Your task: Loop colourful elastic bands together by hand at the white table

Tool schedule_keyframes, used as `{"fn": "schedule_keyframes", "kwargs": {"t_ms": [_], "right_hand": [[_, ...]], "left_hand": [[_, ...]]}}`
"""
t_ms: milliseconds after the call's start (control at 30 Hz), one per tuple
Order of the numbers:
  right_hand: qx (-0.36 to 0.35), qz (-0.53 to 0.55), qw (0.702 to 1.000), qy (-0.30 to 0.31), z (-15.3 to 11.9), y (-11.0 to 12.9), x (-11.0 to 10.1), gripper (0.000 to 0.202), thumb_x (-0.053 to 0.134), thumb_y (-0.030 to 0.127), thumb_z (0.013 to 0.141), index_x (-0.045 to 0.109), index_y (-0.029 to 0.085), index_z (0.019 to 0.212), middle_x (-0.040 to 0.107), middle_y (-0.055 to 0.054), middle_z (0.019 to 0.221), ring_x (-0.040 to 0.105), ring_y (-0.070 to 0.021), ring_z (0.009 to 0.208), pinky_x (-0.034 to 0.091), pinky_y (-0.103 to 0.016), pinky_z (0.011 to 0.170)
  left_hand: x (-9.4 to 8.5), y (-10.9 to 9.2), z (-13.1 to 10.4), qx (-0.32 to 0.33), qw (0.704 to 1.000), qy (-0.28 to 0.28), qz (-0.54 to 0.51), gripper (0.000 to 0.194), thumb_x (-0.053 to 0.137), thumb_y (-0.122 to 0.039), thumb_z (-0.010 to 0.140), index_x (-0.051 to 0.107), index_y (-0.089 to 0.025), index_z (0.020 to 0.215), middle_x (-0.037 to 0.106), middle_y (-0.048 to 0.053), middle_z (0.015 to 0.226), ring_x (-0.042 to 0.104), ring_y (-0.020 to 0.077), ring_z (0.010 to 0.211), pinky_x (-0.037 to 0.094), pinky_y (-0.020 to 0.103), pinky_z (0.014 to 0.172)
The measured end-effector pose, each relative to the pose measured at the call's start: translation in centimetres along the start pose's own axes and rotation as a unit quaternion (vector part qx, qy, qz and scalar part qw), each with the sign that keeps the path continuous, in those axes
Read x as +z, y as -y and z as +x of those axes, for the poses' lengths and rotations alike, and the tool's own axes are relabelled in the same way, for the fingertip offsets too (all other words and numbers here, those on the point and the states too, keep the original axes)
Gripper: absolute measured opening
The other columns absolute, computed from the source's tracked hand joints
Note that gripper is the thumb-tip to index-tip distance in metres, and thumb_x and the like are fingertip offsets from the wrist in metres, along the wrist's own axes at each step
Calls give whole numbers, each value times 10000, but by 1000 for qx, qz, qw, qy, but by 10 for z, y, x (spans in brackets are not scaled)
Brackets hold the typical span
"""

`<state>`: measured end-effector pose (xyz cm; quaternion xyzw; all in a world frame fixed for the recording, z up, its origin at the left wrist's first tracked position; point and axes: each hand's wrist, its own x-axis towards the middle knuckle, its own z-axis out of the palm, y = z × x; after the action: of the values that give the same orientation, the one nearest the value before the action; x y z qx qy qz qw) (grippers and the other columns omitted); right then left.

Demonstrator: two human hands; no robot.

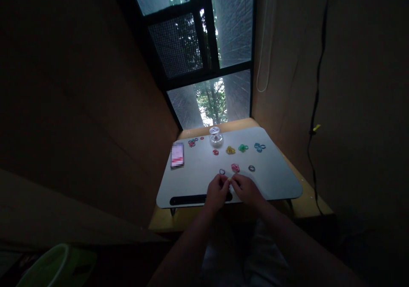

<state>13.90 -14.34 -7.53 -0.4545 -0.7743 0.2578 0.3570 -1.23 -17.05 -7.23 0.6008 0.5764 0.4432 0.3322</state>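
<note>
My left hand and my right hand meet over the near edge of a white lap table. Pinched between their fingertips is a small yellow-green band, mostly hidden by the fingers. Just beyond lie a dark loop, a pink bunch of bands and a dark grey ring. Farther back come red bands, a yellow pile, a green pile and blue bands. They look like small elastic hair ties.
A clear round container stands at the back of the white table. Mixed bands lie back left, near a phone with a lit screen. A black slot runs along the front. A green bin stands lower left.
</note>
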Motion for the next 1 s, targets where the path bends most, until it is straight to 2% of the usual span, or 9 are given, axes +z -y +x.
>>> {"fn": "schedule_keyframes", "kwargs": {"t_ms": [433, 667, 1000], "right_hand": [[-7, -12, 1000, -5, 0, 3, 3, 218, 475, 251, 886, 523, 196, 680, 554, 15, 642, 480, -133, 610, 297, -244, 584], [-7, -23, 1000, -12, -2, 3, 5, 189, 451, 194, 852, 522, 195, 677, 576, 6, 667, 519, -142, 638, 317, -248, 604], [17, -15, 999, -23, -2, 3, 8, 186, 491, 239, 866, 556, 192, 698, 594, 2, 673, 540, -150, 646, 327, -249, 600]], "left_hand": [[4, 3, 7, -10, 999, -39, 33, 116, 525, -281, 881, 519, -200, 799, 549, -32, 698, 514, 141, 659, 369, 239, 631], [2, -3, 2, 0, 1000, -14, 9, 164, 539, -331, 894, 559, -201, 796, 583, -19, 708, 546, 156, 678, 385, 247, 642], [-1, -1, -1, 8, 1000, 7, 20, 196, 533, -336, 897, 611, -195, 785, 634, -4, 715, 578, 162, 690, 394, 244, 636]]}}
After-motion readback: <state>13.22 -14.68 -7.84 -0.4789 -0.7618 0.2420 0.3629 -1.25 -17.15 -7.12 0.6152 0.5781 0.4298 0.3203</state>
